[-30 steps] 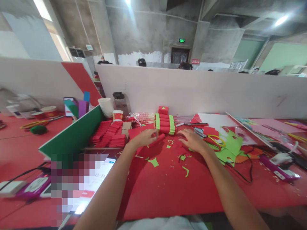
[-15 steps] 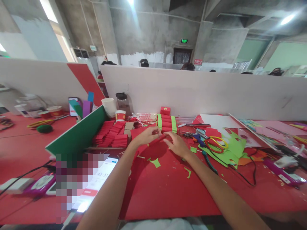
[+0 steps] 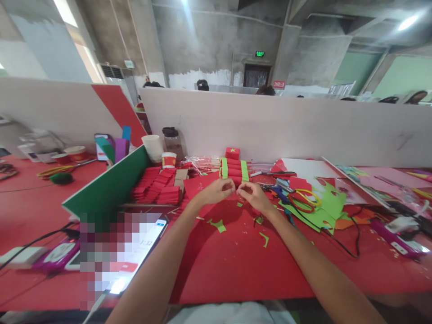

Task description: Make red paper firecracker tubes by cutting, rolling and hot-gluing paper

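Note:
My left hand (image 3: 218,191) is closed in a pinch above the red table (image 3: 236,274), thumb against fingertips. Just to its right, my right hand (image 3: 255,196) is pinched as well, and the two sets of fingertips nearly meet. Whatever lies between them is too small to make out. Right behind the hands stands a bundle of red rolls (image 3: 234,171) with lime-green bands. On its far side sits a red block with a yellow star (image 3: 232,153). Lime-green scraps (image 3: 220,226) lie in front of the hands.
Folded red pieces (image 3: 157,184) fill the left, beside a green board (image 3: 108,180). A lit phone (image 3: 143,247) lies near my left forearm. Scissors with yellow and red handles (image 3: 305,201) rest on cut lime-green sheets (image 3: 326,207) at right. A white partition (image 3: 280,130) bounds the back.
My fingertips have come closer together, both hands now pinching. The red strip seen between them before no longer shows there. The view has shifted slightly.

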`<state>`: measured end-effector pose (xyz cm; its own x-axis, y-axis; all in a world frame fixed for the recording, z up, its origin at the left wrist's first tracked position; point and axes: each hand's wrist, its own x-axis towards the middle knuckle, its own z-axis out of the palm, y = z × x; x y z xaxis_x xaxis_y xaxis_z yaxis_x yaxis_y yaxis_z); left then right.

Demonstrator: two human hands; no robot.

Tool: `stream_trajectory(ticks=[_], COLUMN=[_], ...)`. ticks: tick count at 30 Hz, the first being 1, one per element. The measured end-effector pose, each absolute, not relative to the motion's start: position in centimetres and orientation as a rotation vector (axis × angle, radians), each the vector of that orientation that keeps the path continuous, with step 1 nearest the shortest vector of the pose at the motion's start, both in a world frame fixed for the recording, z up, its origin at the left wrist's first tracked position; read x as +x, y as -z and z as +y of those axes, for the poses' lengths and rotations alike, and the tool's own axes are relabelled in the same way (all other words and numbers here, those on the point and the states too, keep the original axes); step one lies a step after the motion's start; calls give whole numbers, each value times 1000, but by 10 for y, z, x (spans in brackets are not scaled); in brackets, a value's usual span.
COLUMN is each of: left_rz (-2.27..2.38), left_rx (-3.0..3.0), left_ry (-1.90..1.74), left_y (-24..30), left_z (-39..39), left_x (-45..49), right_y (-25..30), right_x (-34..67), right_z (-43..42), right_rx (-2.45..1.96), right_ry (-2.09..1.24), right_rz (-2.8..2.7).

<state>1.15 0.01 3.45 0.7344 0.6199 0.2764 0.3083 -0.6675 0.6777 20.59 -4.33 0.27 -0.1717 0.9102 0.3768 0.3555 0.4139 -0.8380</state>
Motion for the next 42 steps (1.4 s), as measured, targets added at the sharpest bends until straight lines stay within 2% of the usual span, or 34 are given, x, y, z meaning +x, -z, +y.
stream_trajectory(ticks=[42], left_rz=[717], left_rx=[2373], left_ry=[-561], left_y=[-33], left_z=[-8], left_x=[14], right_y=[-5], right_x=[213], right_z=[-44], right_rx=[-1141], right_ry=[-836], right_rz=[-1800])
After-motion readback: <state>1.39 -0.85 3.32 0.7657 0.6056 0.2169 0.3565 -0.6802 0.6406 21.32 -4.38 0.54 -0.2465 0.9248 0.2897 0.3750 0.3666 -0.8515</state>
